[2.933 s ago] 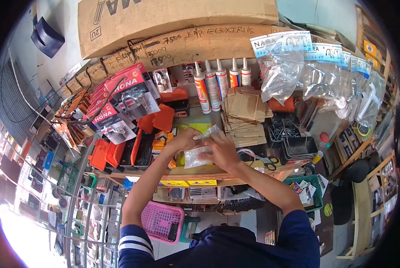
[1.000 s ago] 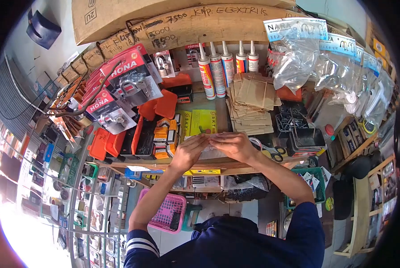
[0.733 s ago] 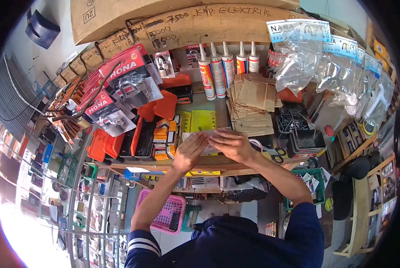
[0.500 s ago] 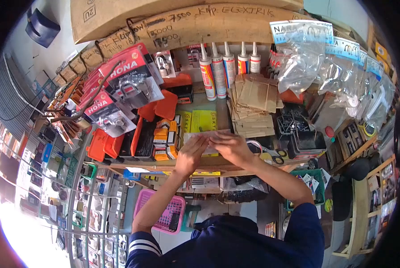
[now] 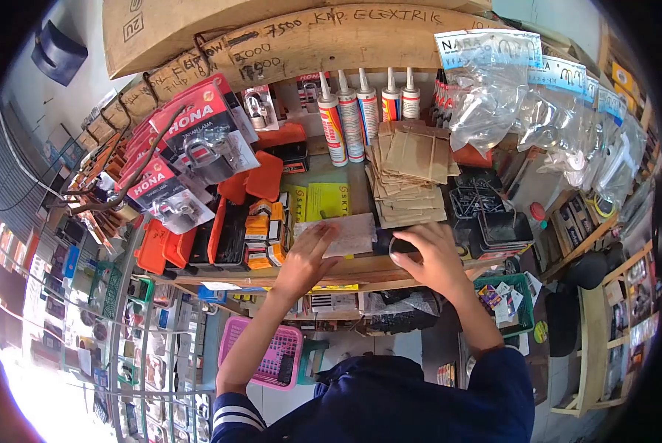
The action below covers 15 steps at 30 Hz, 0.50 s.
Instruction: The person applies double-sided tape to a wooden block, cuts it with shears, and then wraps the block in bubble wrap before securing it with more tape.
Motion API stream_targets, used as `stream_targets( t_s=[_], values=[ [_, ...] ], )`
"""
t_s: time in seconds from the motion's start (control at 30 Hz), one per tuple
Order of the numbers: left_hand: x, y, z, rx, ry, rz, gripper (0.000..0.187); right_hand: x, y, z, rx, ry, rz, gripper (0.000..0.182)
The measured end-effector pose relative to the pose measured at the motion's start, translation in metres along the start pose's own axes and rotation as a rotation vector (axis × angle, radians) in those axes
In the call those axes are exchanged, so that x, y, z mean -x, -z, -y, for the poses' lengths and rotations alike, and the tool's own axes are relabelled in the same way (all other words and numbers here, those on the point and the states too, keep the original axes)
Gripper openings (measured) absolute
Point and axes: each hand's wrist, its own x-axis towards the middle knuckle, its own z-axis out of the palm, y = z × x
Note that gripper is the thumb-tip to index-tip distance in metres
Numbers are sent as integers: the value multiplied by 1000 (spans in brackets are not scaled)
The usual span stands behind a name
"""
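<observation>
A translucent, pale plastic-wrapped packet (image 5: 349, 235) lies flat on the counter, partly over a yellow printed sheet (image 5: 329, 201). My left hand (image 5: 305, 260) rests on the packet's left end, its fingers stretched out and thumb apart. To the right of the packet, my right hand (image 5: 433, 258) is curled, thumb and fingers around a dark ring-shaped roll (image 5: 400, 246). I cannot tell exactly what kind of roll it is. The scissors seen earlier are largely hidden behind this hand.
Orange and yellow small boxes (image 5: 267, 232) stand left of the packet. Stacked brown paper envelopes (image 5: 412, 177) lie behind my right hand, near a black tray of screws (image 5: 475, 199). Sealant tubes (image 5: 349, 118) stand at the back. Carded padlocks (image 5: 209, 144) hang left, plastic bags (image 5: 486, 103) right.
My hands, which were together over the packet, have parted. The right moved rightward to the roll beside the scissors; the left stayed on the packet, which now shows more fully.
</observation>
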Motion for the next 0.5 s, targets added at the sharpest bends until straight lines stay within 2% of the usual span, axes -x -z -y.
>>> stream_targets(
  t_s=[0.13, 0.2, 0.27, 0.33, 0.37, 0.4, 0.5],
  values=[
    [-8, 8, -9, 17, 37, 66, 76, 40, -7, -10, 130, -68, 86, 33],
    [-12, 11, -12, -10, 73, 48, 82, 52, -19, -19, 108, 16, 63, 22],
    [-20, 19, -23, -50, 65, 59, 82, 59, -24, -18, 108, 19, 11, 20],
    [-26, 29, -37, -71, 66, -21, 81, 62, -20, -13, 155, 90, -90, 23],
    [-29, 36, -45, -33, 72, -51, 71, 62, -15, -8, 138, 137, -166, 26],
    [-27, 37, -51, -27, 62, -50, 71, 61, -8, 0, 145, 131, -171, 26],
    [-17, 41, -80, 602, 248, -5, 59, 64, 5, 23, 254, 269, -343, 26]
  ],
)
